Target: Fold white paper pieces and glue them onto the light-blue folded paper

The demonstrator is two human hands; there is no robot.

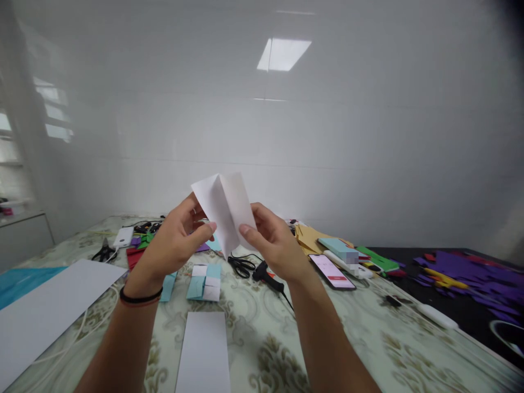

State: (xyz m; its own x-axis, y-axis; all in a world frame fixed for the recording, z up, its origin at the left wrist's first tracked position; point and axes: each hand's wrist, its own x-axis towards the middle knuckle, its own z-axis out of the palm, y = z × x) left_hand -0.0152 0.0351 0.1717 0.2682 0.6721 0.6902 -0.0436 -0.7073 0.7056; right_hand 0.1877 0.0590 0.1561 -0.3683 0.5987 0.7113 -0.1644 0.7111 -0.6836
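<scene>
A creased sheet of white paper (237,204) is held up above the table, with a fold running down its middle. My left hand (178,234) grips its left part, thumb in front and fingers behind. On the right edge, my right hand (272,237) pinches the paper with its thumb in front. Below the hands lies a blue and white folded paper square (204,283), with a blue folded piece (167,286) to its left, partly hidden by my left wrist. A white paper strip (203,352) lies nearer on the patterned tablecloth (262,333).
Black scissors (240,267) and a glue gun (268,277) lie beyond the square. A lit phone (332,271) and yellow paper (307,236) are to the right, near purple scraps (483,278). Large white sheets (53,311) and more scissors (105,251) lie left.
</scene>
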